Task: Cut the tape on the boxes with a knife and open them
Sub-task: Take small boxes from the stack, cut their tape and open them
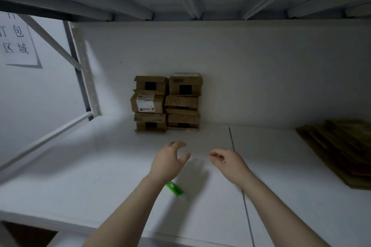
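Several small brown cardboard boxes stand in two stacks against the back wall of a white shelf. One box on the left stack carries a white label. My left hand and my right hand hover over the shelf in front of the stacks, a short way apart, fingers loosely spread, both holding nothing. A green knife lies on the shelf just under my left wrist, partly hidden by the forearm.
A pile of flattened cardboard lies at the right end of the shelf. A metal upright and the shelf above bound the space. A paper sign hangs on the wall at left. A seam runs across the shelf board.
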